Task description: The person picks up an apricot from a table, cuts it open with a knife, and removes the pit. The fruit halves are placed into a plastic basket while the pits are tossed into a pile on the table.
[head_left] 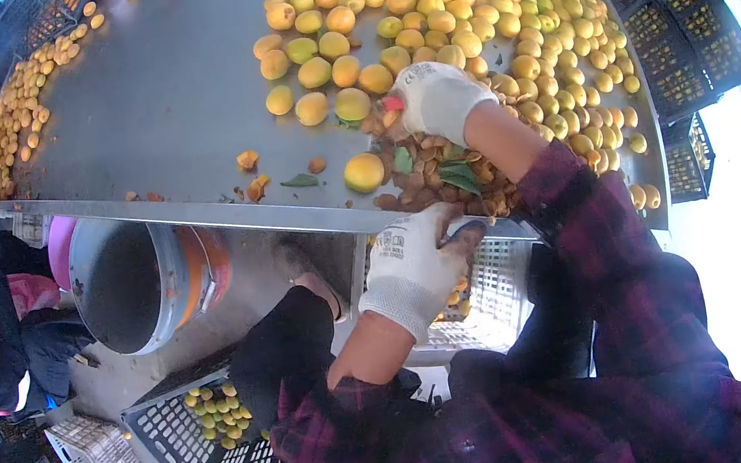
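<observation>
Apricots [507, 25] crowd the tabletop [166, 80] from the top centre to the right of the frame, and a smaller group [29, 91] lies at the upper left. Our right hand [442, 101] and left hand [415, 258] are apart, both curled: the right among apricots and brown scraps [424, 171], something red [393, 104] at its fingertips, the left at the near edge, centre frame. We cannot tell whether either grips anything. Green leaves [460, 177] lie among the scraps; a black crate [168, 444] stands lower left.
</observation>
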A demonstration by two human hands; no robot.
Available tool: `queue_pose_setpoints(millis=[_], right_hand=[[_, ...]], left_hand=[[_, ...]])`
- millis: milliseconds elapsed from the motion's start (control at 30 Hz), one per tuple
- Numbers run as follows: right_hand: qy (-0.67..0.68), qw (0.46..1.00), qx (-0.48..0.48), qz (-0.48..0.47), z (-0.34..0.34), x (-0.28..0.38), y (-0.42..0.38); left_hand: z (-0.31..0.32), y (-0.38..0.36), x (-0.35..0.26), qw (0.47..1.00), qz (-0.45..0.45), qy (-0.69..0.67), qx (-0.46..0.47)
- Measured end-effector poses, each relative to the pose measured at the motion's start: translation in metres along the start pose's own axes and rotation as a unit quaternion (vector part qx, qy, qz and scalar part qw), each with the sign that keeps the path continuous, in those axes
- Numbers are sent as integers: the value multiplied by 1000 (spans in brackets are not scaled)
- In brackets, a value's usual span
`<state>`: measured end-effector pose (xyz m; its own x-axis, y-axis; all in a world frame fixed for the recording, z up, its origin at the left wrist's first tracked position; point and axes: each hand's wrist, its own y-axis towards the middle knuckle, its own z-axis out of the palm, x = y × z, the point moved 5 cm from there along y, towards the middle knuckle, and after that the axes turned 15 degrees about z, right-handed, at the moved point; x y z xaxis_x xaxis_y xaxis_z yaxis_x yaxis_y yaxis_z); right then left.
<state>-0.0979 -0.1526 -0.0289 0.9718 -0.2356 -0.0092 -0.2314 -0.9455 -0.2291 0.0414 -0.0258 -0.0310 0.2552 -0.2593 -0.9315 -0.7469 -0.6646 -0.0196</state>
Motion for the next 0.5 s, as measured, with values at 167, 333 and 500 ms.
queue_pose_setpoints(millis=[167, 333, 500], right_hand=[[146, 986, -79, -8, -14, -28, -22], [538, 842, 42, 12, -44, -52, -68], [802, 547, 235, 50, -23, -53, -119]], left_hand=[[-19, 1, 7, 971, 2, -179, -156], [-40, 10, -15, 914, 45, -273, -296], [-28, 30, -23, 803, 138, -509, -276]])
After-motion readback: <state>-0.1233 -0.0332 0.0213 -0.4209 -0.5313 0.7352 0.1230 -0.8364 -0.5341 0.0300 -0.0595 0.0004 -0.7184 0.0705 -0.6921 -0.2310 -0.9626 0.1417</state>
